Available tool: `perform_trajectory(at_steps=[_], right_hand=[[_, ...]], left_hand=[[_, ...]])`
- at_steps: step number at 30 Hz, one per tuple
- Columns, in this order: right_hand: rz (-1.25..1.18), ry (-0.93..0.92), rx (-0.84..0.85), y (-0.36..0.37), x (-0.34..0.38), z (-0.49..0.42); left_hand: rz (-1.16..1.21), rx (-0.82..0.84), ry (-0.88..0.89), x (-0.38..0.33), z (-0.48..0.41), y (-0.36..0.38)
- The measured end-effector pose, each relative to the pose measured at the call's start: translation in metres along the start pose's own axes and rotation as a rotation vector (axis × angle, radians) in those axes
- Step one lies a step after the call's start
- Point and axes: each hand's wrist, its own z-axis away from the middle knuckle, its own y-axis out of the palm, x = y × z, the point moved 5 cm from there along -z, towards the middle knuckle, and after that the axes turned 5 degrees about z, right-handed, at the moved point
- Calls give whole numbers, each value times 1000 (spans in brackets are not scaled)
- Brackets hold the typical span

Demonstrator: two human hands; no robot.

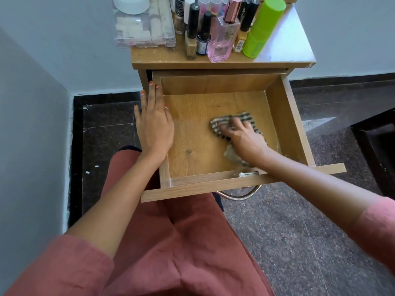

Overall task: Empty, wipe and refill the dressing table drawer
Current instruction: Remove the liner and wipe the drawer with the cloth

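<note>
- Drawer (192, 133) is pulled well out of the table (162, 57), over the person's lap (171, 242). Its wooden floor holds only the cloth.
- Cloth (241, 118): striped, dark and light, bunched. It lies on the drawer floor right of centre, nearer the right wall than the left.
- Right hand (243, 137): palm down on the cloth, fingers spread and pressing it against the floor. The fingertips are blurred, so I cannot tell how far they curl. The forearm crosses the drawer's front wall and covers part of it.
- Left hand (155, 124): flat, fingers straight and close together, lying along the drawer's left wall. The thumb is on the inner side, the other fingers on top and outside.
- A small metal lock fitting (248, 174) sits on the inside of the front wall, just beside the right forearm. A curved metal handle (239, 194) shows below the front panel.
- Crowded on the table top above the drawer:
  - green can (264, 26) at right
  - pink glass bottle (223, 35) with a rose-gold cap
  - several nail polish bottles (192, 30) with black caps
  - clear plastic box (145, 26) at left, overhanging the edge, with a white jar (131, 4) on it
- These items stand near the front edge (directly over the open drawer's back).
- Dark speckled stone floor (299, 231) surrounds the table, and a dark piece of furniture (376, 146) stands at far right.
</note>
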Motion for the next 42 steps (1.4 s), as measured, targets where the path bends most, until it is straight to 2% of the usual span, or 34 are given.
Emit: perform_trajectory(at_steps=[7,15,20,24,28,35,37,42], right_hand=[[-61,372,-81,-18,-52,-48],[-13,394,-85,-9,-54,-43],[8,476,13,14,-50,-18],[-13,583,187,30,-56,0],[-13,582,320,28,-59,4],[-82,648,344,19,-40,4],[-103,605,286,16,-25,1],[-198,331,171,4,48,-6]], left_hand=[[-4,-1,-1,0,-1,1],[-56,0,0,1,-1,-1],[-80,4,-3,1,0,-1],[-81,7,-2,2,1,-1],[-90,12,-2,2,1,-1],[-67,4,2,0,1,-1],[-69,3,-1,0,1,-1],[-67,5,-6,-1,1,-1]])
